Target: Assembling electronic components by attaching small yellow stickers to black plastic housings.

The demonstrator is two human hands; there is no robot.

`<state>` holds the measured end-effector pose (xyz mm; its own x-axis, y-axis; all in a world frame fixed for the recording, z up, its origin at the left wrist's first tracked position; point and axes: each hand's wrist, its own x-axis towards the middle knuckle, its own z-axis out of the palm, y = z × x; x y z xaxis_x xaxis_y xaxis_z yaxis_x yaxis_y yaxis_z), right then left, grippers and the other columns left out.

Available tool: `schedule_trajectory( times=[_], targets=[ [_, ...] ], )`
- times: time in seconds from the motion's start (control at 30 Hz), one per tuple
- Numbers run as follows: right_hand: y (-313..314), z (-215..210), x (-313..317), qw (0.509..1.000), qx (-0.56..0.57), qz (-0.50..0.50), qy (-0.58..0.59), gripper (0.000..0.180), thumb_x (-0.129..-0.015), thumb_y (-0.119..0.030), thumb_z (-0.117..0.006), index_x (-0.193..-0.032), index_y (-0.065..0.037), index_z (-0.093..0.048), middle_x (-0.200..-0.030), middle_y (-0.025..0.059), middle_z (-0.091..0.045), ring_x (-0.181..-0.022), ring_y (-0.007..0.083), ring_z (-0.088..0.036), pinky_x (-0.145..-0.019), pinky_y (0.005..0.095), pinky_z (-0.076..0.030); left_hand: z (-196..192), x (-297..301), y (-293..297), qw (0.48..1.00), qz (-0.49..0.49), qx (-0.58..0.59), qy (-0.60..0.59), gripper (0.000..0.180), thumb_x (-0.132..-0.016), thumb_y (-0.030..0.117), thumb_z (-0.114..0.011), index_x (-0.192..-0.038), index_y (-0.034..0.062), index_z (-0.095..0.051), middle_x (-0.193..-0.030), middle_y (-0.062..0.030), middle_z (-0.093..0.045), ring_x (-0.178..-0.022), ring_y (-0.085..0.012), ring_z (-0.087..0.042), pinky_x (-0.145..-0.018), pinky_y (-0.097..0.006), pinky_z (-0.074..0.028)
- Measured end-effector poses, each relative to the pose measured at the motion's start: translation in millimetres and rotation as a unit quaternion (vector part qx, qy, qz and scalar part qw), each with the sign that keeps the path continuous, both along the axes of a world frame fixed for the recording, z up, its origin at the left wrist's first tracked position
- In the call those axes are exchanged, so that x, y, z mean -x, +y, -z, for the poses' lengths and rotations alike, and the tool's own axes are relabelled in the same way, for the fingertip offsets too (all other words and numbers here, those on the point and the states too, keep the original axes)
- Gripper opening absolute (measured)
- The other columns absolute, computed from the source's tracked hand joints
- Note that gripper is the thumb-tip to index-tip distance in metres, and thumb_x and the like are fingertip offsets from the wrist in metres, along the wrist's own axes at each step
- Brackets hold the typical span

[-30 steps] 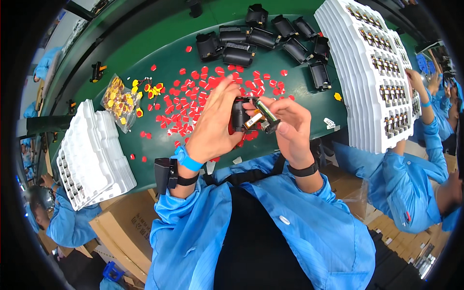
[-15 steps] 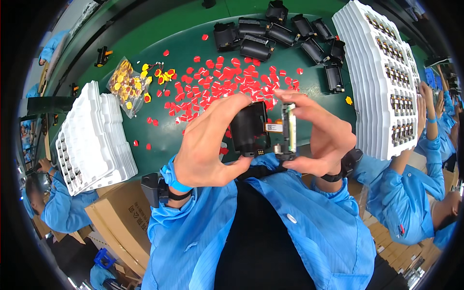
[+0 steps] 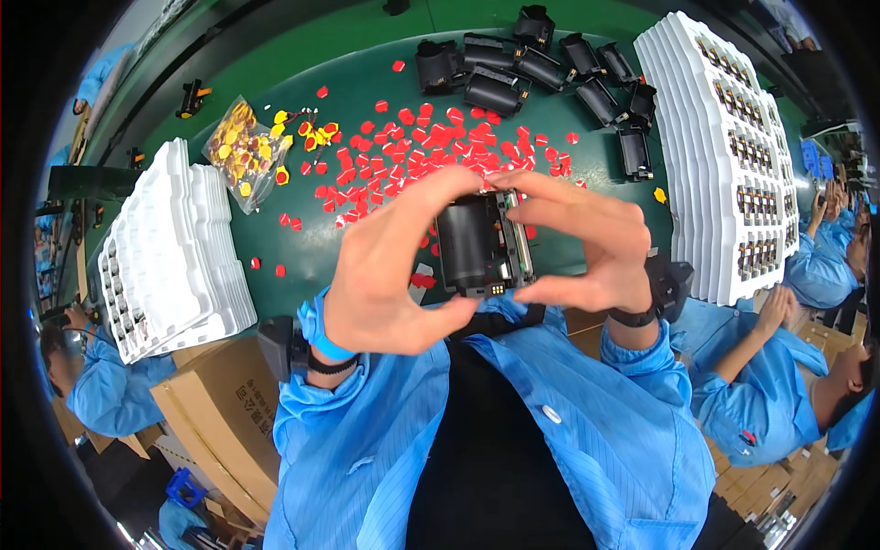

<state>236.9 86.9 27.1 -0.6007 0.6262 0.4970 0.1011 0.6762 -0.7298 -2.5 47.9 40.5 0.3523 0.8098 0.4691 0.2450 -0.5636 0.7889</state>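
My left hand [image 3: 390, 266] grips a black plastic housing [image 3: 467, 246] by its top and bottom edges, fingers above and thumb below. Small gold contacts show at the housing's lower right corner. My right hand [image 3: 591, 243] pinches a narrow frame with a circuit board [image 3: 521, 240] between fingers and thumb. That frame lies against the housing's right side; whether it is seated in it I cannot tell. Beyond my hands, many small red stickers [image 3: 431, 151] are scattered over the green table [image 3: 302, 243].
Several black housings [image 3: 495, 90] lie at the back right. Stacked white trays [image 3: 710, 165] holding small parts stand at right, more white trays [image 3: 188, 266] at left. A clear bag of yellow pieces [image 3: 246, 151] lies back left. A cardboard box [image 3: 215, 412] is below; co-workers [image 3: 761, 376] sit on both sides.
My right hand has moved left, bringing the circuit-board frame from apart to against the housing. The flat cable that bridged the two parts no longer shows.
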Motion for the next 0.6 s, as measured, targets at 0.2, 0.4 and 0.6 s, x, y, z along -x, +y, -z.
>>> schedule_trajectory(
  times=[0.2,0.4,0.6],
  targets=[
    [6,25,1,0.994,0.092,0.026,0.044,0.055,-0.061,-0.025,-0.094,-0.107,-0.002,-0.074,-0.116,0.0204,-0.071,-0.108,0.0337,-0.07,-0.092,0.0378,-0.056,13,4,9,0.982,0.008,0.159,-0.103,0.08,-0.062,0.003,-0.085,-0.132,-0.0024,-0.046,-0.117,-0.0174,-0.064,-0.109,-0.0249,-0.067,-0.097,-0.038,-0.055],
    [7,4,2,0.998,0.053,0.032,-0.008,0.05,-0.065,-0.025,-0.092,-0.105,-0.001,-0.073,-0.115,0.0222,-0.07,-0.106,0.0346,-0.07,-0.09,0.0384,-0.056,11,2,7,0.974,-0.005,0.18,-0.136,0.077,-0.062,0.002,-0.087,-0.128,-0.0024,-0.047,-0.115,-0.0167,-0.065,-0.108,-0.0249,-0.068,-0.094,-0.037,-0.056],
    [-7,-10,3,0.996,-0.038,-0.018,-0.085,0.064,-0.072,-0.029,-0.088,-0.117,0.008,-0.063,-0.128,0.0301,-0.06,-0.119,0.0437,-0.061,-0.1,0.0472,-0.051,14,3,-5,0.963,0.006,0.175,-0.204,0.071,-0.062,0.001,-0.091,-0.12,-0.0012,-0.048,-0.114,-0.0156,-0.066,-0.107,-0.0207,-0.067,-0.093,-0.035,-0.056]
  ],
)
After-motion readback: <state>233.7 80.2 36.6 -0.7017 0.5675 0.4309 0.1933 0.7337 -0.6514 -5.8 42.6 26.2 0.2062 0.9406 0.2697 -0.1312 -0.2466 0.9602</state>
